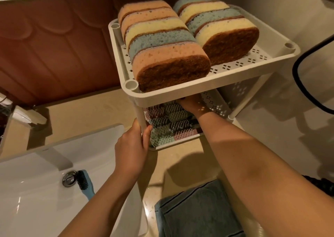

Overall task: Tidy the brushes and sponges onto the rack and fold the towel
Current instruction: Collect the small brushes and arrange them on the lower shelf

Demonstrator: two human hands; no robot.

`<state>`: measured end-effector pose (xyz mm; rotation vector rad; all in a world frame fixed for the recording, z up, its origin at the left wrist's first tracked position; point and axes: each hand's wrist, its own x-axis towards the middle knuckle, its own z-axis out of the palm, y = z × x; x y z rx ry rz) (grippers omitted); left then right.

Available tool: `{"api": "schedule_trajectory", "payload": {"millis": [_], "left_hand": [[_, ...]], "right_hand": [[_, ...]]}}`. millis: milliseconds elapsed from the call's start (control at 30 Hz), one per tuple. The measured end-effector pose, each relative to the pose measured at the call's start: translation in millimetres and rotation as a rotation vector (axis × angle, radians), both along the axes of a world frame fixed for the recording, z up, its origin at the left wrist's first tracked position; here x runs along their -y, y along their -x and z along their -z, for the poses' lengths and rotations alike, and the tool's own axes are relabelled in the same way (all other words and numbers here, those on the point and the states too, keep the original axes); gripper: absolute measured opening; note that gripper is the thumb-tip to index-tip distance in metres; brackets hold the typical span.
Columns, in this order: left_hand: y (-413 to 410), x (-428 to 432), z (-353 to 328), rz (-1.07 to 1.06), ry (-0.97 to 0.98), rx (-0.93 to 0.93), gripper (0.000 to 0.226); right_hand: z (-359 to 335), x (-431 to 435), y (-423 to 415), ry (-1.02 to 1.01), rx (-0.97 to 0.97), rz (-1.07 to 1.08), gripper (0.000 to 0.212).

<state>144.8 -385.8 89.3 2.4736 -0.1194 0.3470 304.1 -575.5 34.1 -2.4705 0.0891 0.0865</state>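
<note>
A white two-tier plastic rack (213, 82) stands on the beige counter. Its top shelf holds two rows of sponges (162, 43) standing on edge, orange, yellow and blue with brown scouring sides. On the lower shelf lie several pink and green brushes (168, 122), bristles up. My left hand (133, 146) grips the rack's front left leg. My right hand (191, 103) reaches under the top shelf over the brushes; its fingers are hidden by the shelf rim. A blue-handled brush (85, 184) lies in the sink by the drain. A grey-blue towel (197, 211) lies folded on the counter's near edge.
The white sink (36, 200) with its faucet (56, 159) fills the lower left. A brown panelled wall runs behind the counter. A black-rimmed object (307, 77) hangs at the right beside the rack. Bare counter lies between sink and rack.
</note>
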Motion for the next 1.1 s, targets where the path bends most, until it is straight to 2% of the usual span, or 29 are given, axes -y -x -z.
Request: {"api": "schedule_trajectory", "payload": {"millis": [200, 333, 433, 533, 667, 767, 967, 1100], "left_hand": [[-0.4, 0.0, -0.2, -0.011, -0.008, -0.021, 0.028], [0.8, 2.6, -5.5, -0.03, -0.011, -0.037, 0.027], [1.7, 3.4, -9.1, -0.026, -0.006, -0.046, 0.028], [0.2, -0.4, -11.0, -0.003, 0.023, -0.093, 0.029], [4.8, -4.3, -17.8, 0.1, 0.17, -0.269, 0.039], [19.4, -17.7, -16.5, 0.092, 0.181, -0.472, 0.051], [69.2, -90.9, -3.5, 0.227, 0.064, -0.754, 0.031], [113.0, -144.0, -2.1, 0.148, 0.113, -0.825, 0.031]], "right_hand": [[-18.7, 1.4, 25.5, -0.046, 0.064, -0.015, 0.035], [-27.8, -3.1, 46.4, -0.1, 0.095, -0.036, 0.021], [-35.7, -8.4, 73.4, -0.186, 0.126, -0.04, 0.019], [-46.6, -19.0, 104.5, -0.323, 0.064, -0.004, 0.017], [-66.4, -36.9, 139.6, -0.337, 0.019, -0.06, 0.016], [-71.3, -51.5, 168.2, -0.348, -0.019, -0.146, 0.012], [-60.3, -96.7, 213.0, -0.384, -0.142, -0.242, 0.012], [-50.0, -141.6, 242.7, -0.334, -0.237, -0.351, 0.013]]}}
